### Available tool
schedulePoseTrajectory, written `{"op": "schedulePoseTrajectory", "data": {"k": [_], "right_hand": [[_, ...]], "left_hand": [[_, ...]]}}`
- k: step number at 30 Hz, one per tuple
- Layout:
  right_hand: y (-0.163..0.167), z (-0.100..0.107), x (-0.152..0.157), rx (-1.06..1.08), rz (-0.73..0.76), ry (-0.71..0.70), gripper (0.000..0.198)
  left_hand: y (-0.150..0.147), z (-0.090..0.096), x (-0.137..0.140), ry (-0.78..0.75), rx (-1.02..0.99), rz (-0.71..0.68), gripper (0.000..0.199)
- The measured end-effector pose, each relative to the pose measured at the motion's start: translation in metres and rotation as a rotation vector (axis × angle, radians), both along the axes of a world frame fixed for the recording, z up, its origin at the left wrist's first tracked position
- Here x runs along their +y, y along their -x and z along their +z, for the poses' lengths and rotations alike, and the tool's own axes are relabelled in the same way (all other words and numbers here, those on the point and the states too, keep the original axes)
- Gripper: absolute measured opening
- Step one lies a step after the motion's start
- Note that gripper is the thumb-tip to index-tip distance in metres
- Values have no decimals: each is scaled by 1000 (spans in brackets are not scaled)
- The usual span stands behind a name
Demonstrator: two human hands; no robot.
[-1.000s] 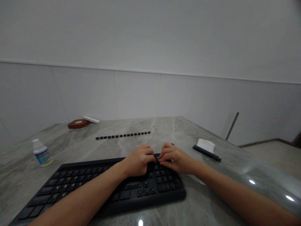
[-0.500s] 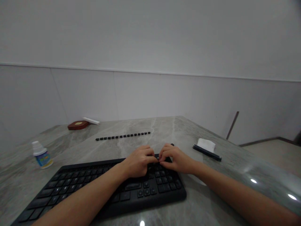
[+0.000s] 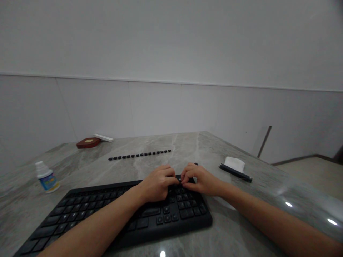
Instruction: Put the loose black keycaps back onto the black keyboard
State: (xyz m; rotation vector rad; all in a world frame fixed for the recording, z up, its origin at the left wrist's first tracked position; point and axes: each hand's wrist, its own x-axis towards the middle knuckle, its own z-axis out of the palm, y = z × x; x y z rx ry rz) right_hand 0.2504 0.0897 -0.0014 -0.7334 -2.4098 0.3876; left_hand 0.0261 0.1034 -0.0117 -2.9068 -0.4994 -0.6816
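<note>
A black keyboard (image 3: 160, 232) lies on the grey marbled table, its number pad toward the right end. My left hand (image 3: 158, 184) is closed over the keyboard's upper right part, thumb and forefinger meeting near the back edge. Right beside it, my right hand (image 3: 199, 180) has its fingers curled and pinched at the same spot above the number pad. Whatever small thing lies between the fingertips is too hidden to name. A small dark tip (image 3: 196, 164) shows just behind my right hand. Farther back, several small black keycaps (image 3: 141, 155) form a straight row.
A white bottle with a blue label (image 3: 47, 178) stands at the left. At the back left are a red-brown wooden box (image 3: 88, 143) and a white strip (image 3: 103, 137). On the right lie a dark stick-like tool (image 3: 235, 172) and folded white tissue (image 3: 234, 163).
The view has shifted very slightly. Both hands stay pinched at the same place on the keyboard, with hardly any visible movement.
</note>
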Motion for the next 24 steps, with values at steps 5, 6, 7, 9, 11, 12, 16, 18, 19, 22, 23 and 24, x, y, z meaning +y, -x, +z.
{"op": "schedulePoseTrajectory", "data": {"k": [5,6,7,9,11,12,16,18,19,22,23,24], "right_hand": [[0,1,-1,-30,24,-66,10],[-1,1,-2,-38,27,-76,10],[-1,2,-3,-46,34,-86,10],[-1,2,-4,-59,57,-111,11],[1,2,-4,-68,85,-141,12],[1,2,-4,-67,95,-159,13],[6,0,-4,-77,139,-217,20],[7,-1,-4,-104,155,-223,23],[8,-2,-5,-118,158,-222,24],[6,-2,-6,-139,172,-223,25],[5,-1,-6,-136,175,-219,24],[2,0,-5,-127,175,-213,23]], "left_hand": [[1,-1,0,13,1,5,42],[1,-1,0,16,1,7,43],[1,-1,0,19,4,7,43],[0,-1,0,25,15,6,44],[-2,1,-1,29,31,3,42],[-2,2,-2,31,39,1,41],[-6,8,-6,26,82,-16,39],[-7,9,-7,25,113,-25,36],[-7,10,-8,25,127,-31,34],[-6,9,-8,45,137,-61,34],[-5,9,-8,58,126,-63,36],[-4,8,-8,73,107,-54,39]]}}
